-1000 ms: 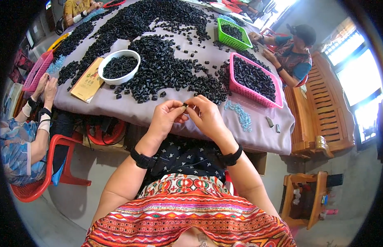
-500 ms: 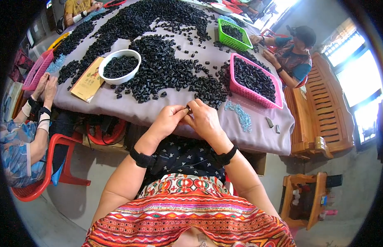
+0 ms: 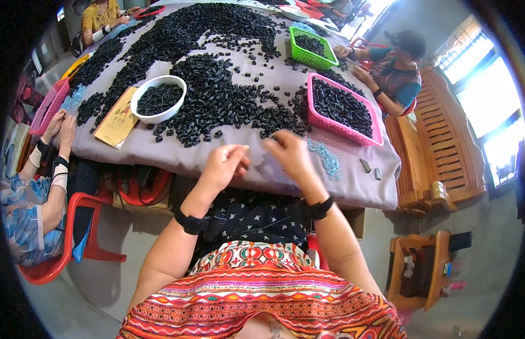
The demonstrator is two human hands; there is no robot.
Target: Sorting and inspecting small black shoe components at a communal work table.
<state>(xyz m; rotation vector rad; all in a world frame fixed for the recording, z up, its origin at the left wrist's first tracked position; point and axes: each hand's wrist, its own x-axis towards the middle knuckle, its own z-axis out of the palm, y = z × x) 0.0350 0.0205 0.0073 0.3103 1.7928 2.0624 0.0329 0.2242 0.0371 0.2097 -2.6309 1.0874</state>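
My left hand (image 3: 223, 165) is held over the table's near edge. Its thumb and forefinger are pressed together, and whatever may be between them is too small to make out. My right hand (image 3: 292, 157), smeared by motion, hangs apart from it, fingertips close to the near edge of a heap of small black plastic pieces (image 3: 217, 107). A pink basket (image 3: 344, 133) filled with the same kind of piece stands right of my right hand. Between that hand and the basket's near side lies a patch of small clear bluish pieces (image 3: 330, 164).
A white bowl (image 3: 182, 101) of dark pieces and a yellow booklet (image 3: 117, 127) lie left of the heap. Farther off is a green basket (image 3: 314, 59). Co-workers sit at the left, right and far side. Two dark flat pieces (image 3: 366, 165) lie near the right corner.
My hands were together around a small dark piece; now they are apart. The left has drawn back slightly left, and the right has moved to the right, near the heap's edge.
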